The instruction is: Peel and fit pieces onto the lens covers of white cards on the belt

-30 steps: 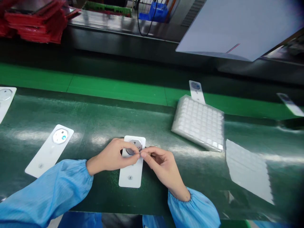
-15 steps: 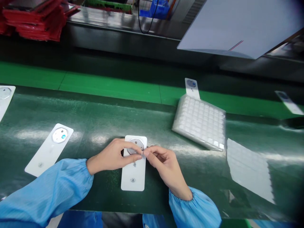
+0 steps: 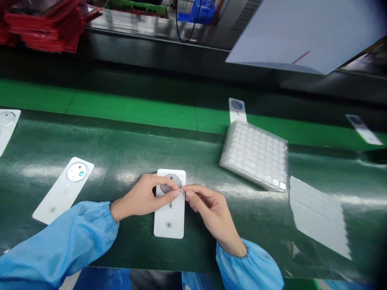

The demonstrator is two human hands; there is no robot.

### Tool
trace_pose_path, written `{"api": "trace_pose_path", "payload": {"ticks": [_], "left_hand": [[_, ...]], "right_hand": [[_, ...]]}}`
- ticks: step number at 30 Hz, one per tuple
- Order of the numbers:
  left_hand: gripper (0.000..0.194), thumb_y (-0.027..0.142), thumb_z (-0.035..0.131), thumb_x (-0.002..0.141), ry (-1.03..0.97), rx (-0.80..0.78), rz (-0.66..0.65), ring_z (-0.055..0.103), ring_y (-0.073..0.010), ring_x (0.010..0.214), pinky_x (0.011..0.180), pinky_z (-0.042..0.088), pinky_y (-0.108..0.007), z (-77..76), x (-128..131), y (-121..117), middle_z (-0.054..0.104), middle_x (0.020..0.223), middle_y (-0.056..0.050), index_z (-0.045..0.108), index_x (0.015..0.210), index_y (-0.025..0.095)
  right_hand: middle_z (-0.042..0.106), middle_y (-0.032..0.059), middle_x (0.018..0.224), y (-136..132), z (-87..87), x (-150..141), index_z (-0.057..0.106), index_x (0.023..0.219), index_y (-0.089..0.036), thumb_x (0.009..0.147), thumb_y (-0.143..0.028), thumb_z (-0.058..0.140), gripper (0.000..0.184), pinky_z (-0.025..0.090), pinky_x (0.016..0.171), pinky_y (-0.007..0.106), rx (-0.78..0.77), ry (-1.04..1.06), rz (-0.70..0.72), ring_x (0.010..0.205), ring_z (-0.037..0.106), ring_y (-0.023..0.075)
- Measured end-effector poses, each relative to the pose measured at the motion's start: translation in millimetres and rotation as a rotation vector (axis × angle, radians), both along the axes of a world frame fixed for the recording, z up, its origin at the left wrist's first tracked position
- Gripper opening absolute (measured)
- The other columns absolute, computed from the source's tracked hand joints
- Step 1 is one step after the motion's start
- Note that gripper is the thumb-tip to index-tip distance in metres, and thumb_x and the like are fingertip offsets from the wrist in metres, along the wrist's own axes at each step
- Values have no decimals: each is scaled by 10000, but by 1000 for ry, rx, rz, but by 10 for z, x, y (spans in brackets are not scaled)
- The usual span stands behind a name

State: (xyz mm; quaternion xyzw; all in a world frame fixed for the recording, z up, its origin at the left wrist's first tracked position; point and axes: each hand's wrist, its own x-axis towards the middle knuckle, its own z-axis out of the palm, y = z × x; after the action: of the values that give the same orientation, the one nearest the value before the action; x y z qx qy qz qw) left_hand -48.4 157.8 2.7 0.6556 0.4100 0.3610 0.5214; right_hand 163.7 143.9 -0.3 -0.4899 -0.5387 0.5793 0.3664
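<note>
White card lies flat on the green desk at the lower centre of the frame, its grey round patch toward the top and dark print below. Over that patch the person's left hand and right hand, in blue sleeves, come together. Each has thumb and forefinger nearly closed, with a narrow gap at most. A tiny pale bit shows where the fingertips meet; it is too small to tell which fingers grip it, or whether both do.

At lower left, a second card lies slanted, partly behind the left sleeve. At lower right is a white sheet with a ragged right side. Above it, right of centre, a clear tray is filled with rows of small white squares and sits tilted.

A third card is cut off by the left edge. On the bright green strip, a fourth card shows behind the tray, and a blurred fifth card lies far right. A white board fills the upper right. Red packs are stacked upper left; a green crate and blue bin stand at the top, their contents unclear.
</note>
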Motion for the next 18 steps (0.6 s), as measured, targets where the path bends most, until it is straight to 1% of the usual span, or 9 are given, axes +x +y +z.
{"api": "trace_pose_path", "payload": {"ticks": [2, 4, 8, 10, 12, 14, 16, 18], "left_hand": [[107, 228, 685, 943, 7, -6, 0, 705, -148, 832, 792, 522, -240, 1, -6, -4, 786, 915, -13, 753, 886, 168], [100, 224, 682, 944, 18, 9, -2, 699, -138, 822, 785, 513, -230, -2, -11, -8, 782, 908, -5, 751, 892, 172], [88, 207, 673, 946, 75, 96, -44, 687, -123, 791, 785, 487, -226, -14, -13, -13, 766, 869, 23, 745, 899, 188], [102, 222, 665, 958, 95, 113, -62, 681, -124, 780, 778, 481, -231, -23, -13, -16, 760, 855, 26, 746, 902, 195], [115, 253, 668, 969, 81, 102, -69, 681, -126, 776, 769, 483, -232, -37, -18, -19, 765, 859, 22, 756, 919, 199], [104, 275, 697, 960, 51, 90, -73, 691, -130, 788, 774, 487, -234, -55, -25, -23, 780, 885, 17, 773, 956, 204], [103, 289, 741, 934, 32, 87, -72, 698, -136, 794, 769, 490, -237, -74, -30, -26, 790, 901, 14, 788, 984, 212], [110, 299, 758, 922, 26, 97, -69, 695, -139, 779, 751, 489, -242, -87, -30, -29, 791, 893, 12, 799, 983, 218]], "right_hand": [[710, 41, 772, -10, -17, -4, 804, 951, -236, 914, -420, 746, 196, 517, 634, 287, 8, 21, -5, 701, 620, 171], [715, 51, 801, -23, -36, -14, 802, 954, -236, 911, -415, 752, 191, 519, 645, 296, 44, 8, -20, 731, 636, 185], [697, 65, 818, -41, -50, -36, 802, 922, -227, 922, -390, 742, 174, 452, 580, 300, 208, -137, -41, 678, 589, 175], [693, 68, 811, -41, -43, -42, 801, 910, -228, 935, -370, 728, 161, 441, 579, 306, 259, -181, -29, 680, 584, 180], [687, 68, 825, -36, -38, -43, 801, 911, -238, 944, -360, 719, 151, 458, 600, 310, 249, -143, -14, 716, 603, 189], [663, 63, 850, -31, -41, -48, 805, 909, -256, 938, -365, 730, 136, 484, 624, 307, 211, -52, -9, 762, 616, 194], [624, 56, 868, -32, -55, -59, 808, 892, -271, 921, -385, 750, 132, 497, 631, 301, 187, 20, -14, 788, 608, 192], [593, 55, 879, -39, -71, -73, 809, 888, -273, 910, -403, 760, 141, 497, 624, 297, 181, 36, -25, 803, 594, 192]]}}
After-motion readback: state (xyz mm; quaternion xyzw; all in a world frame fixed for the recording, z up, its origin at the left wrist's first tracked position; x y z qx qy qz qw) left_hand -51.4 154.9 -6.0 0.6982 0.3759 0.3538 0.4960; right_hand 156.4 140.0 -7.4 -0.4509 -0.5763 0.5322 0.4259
